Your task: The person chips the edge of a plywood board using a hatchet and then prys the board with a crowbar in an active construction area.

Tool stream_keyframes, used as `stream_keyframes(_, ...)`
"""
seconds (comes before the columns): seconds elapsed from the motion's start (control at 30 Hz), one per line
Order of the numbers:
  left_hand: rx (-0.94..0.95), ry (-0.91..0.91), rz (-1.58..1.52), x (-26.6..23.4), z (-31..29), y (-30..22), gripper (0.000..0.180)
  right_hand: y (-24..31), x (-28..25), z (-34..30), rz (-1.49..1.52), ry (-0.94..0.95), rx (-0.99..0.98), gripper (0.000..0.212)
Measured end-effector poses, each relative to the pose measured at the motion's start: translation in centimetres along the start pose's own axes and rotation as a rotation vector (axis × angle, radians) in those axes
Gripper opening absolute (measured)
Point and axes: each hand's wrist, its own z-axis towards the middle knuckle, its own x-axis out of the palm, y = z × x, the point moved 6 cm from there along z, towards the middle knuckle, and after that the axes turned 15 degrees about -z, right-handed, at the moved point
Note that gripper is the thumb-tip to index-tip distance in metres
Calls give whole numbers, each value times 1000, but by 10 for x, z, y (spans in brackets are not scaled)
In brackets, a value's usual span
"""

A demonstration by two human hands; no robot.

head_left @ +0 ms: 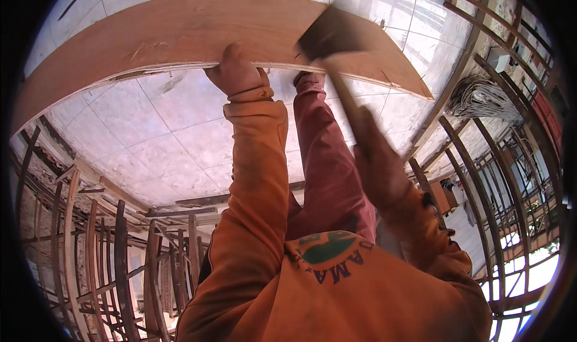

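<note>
Now | left hand point(235, 73) outstretched, gripping board point(180, 32) | right hand point(380, 164), elbow bent, clenching wooden-handled tool point(342, 89)

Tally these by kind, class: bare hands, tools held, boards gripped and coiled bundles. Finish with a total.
Bare hands: 2 (left hand, right hand)
Tools held: 1 (dark-headed tool, blurred)
Boards gripped: 1 (reddish-brown board)
Coiled bundles: 1 (grey coil)
Total: 5
</note>
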Motion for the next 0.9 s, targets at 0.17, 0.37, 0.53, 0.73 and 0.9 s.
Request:
stream_keyframes(0.17, 11, 92, -142, -12, 2, 5, 39, -2, -12, 16, 124, 86, 19, 60)
stream_keyframes(0.37, -37, -51, -21, -9, -1, 0, 46, 4, 5, 4, -80, -47, -48, 62)
stream_keyframes(0.53, 24, 96, -160, -3, 10, 8, 53, 11, 6, 28, 69, 32, 42, 62)
stream_keyframes(0.73, 1, 84, -138, -11, 3, 2, 55, 11, -6, 0, -142, -137, -64, 62)
stream_keyframes(0.9, 5, 77, -184, -7, 18, 15, 52, 0, 29, 10, 129, 104, 37, 61)
